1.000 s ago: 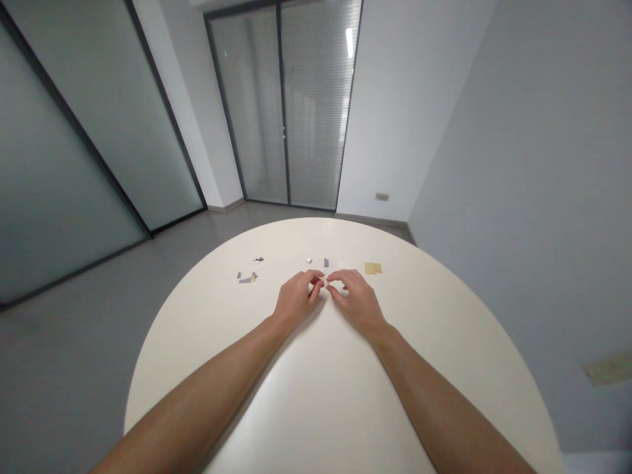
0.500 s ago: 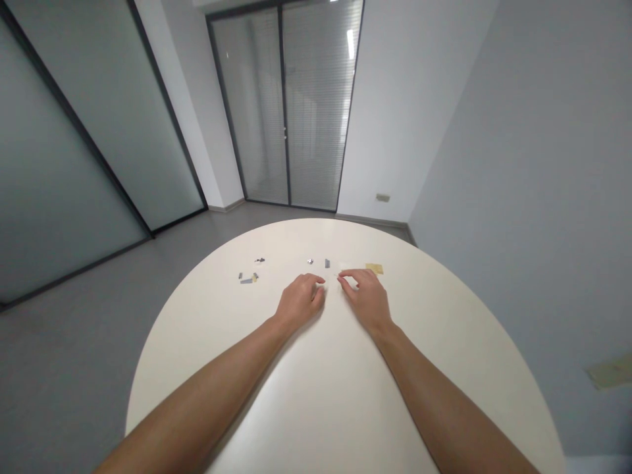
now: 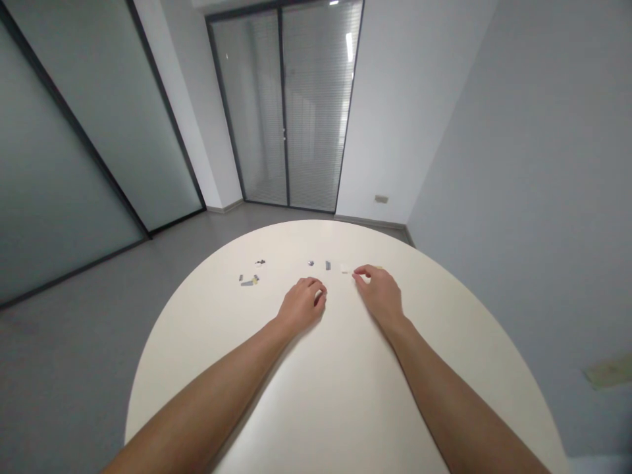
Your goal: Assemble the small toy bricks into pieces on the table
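My left hand (image 3: 303,303) rests on the table with its fingers curled and the thumb close to the index finger. Anything between those fingertips is too small to make out. My right hand (image 3: 381,293) has thumb and index finger pinched together, right beside a small whitish piece (image 3: 344,269) lying on the table. What the pinch holds, if anything, cannot be made out. Beyond the left fingertips lie a small grey block (image 3: 328,265) and a little cluster of shiny metallic bits (image 3: 311,263). A yellow patch (image 3: 379,267) is mostly hidden behind my right hand.
On the left of the round white table (image 3: 316,395) lie a grey strip with a yellowish part (image 3: 248,282), a small grey piece (image 3: 241,278) and some dark bits (image 3: 260,263). Behind the table stand a glass door (image 3: 316,131) and grey walls.
My right hand has moved right, from near the left fingertips to the whitish piece, and now covers most of the yellow patch. My left index finger has curled toward the thumb.
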Demonstrator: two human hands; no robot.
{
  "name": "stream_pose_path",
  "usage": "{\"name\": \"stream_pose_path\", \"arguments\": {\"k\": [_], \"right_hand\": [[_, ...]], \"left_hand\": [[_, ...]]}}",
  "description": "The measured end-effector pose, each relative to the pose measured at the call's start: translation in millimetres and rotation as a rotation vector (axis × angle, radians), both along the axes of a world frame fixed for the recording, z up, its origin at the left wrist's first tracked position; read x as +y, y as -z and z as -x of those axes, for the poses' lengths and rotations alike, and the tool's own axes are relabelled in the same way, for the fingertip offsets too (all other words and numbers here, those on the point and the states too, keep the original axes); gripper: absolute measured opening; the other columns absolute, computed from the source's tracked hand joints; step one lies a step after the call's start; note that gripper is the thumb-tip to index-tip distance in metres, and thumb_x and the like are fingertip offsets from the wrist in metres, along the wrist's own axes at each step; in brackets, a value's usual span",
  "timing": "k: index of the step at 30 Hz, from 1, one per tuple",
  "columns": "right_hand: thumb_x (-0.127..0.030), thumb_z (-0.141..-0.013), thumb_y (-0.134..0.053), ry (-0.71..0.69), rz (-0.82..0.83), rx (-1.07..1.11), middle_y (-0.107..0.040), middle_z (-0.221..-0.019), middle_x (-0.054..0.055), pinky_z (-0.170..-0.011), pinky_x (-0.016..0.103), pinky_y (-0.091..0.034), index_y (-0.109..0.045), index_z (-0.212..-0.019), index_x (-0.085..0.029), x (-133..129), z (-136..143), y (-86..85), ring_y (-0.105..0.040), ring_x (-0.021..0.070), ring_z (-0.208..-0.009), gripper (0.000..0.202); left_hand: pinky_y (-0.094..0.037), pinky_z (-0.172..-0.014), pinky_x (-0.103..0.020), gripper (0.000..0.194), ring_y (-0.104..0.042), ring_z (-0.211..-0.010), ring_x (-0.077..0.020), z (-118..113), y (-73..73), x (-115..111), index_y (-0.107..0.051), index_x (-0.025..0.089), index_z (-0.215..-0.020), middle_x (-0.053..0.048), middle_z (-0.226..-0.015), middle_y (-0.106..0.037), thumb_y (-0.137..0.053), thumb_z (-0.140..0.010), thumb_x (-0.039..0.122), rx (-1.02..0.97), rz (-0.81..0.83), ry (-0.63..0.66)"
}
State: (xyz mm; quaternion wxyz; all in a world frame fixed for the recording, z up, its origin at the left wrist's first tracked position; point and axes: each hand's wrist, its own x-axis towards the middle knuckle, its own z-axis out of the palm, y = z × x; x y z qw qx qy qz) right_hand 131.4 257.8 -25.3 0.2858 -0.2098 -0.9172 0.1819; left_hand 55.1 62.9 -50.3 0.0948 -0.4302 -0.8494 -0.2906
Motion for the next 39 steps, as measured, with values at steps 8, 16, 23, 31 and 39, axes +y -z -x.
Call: {"name": "stream_pose_path", "arguments": {"k": [8,16,23,31,39], "right_hand": [[-0.033,-0.09,-0.058,0.064,0.002,-0.163,-0.075,-0.096,0.002,-0.071,0.029,-0.043,-0.073,-0.099,-0.028,0,9,-14.0,-0.065,0.0199,-0.086,0.018],[-0.036,-0.093,-0.056,0.085,0.054,-0.074,-0.076,-0.102,0.001,-0.073,0.03,-0.044,-0.071,-0.103,-0.029,-1,24,-9.0,-0.066,0.0198,-0.088,0.02],[-0.036,-0.094,-0.056,0.136,0.017,-0.095,-0.076,-0.103,0.004,-0.075,0.031,-0.046,-0.072,-0.107,-0.029,0,30,6.3,-0.067,0.0217,-0.091,0.022],[-0.039,-0.092,-0.058,0.167,0.077,-0.103,-0.077,-0.096,0.003,-0.073,0.032,-0.047,-0.073,-0.101,-0.029,2,32,11.7,-0.068,0.0224,-0.089,0.02],[-0.04,-0.092,-0.058,0.183,0.068,-0.115,-0.077,-0.097,0.004,-0.074,0.032,-0.048,-0.073,-0.103,-0.029,3,33,13.8,-0.069,0.0227,-0.091,0.022]], "left_hand": [[-0.048,-0.097,-0.037,0.018,-0.057,-0.109,-0.0226,-1,-2.3,0,-0.067,0.021,-0.099,-0.007,-0.113,-0.067,-0.05,-0.092,0.021,0.003,0.012,-0.005],[-0.048,-0.097,-0.037,0.017,-0.058,-0.108,-0.0224,-1,-2.6,1,-0.067,0.021,-0.098,-0.006,-0.11,-0.067,-0.051,-0.091,0.02,0.005,-0.006,0.0],[-0.048,-0.098,-0.037,0.017,-0.057,-0.109,-0.0221,1,-2.1,2,-0.067,0.022,-0.098,-0.006,-0.111,-0.067,-0.052,-0.091,0.02,-0.003,-0.001,-0.006],[-0.048,-0.097,-0.036,0.017,-0.058,-0.108,-0.0218,0,-4.1,3,-0.067,0.022,-0.098,-0.006,-0.111,-0.067,-0.052,-0.092,0.021,-0.005,0.007,-0.007],[-0.048,-0.097,-0.036,0.018,-0.058,-0.11,-0.0222,-2,-5.3,2,-0.068,0.022,-0.099,-0.006,-0.113,-0.067,-0.051,-0.092,0.022,-0.021,0.023,-0.012]]}}
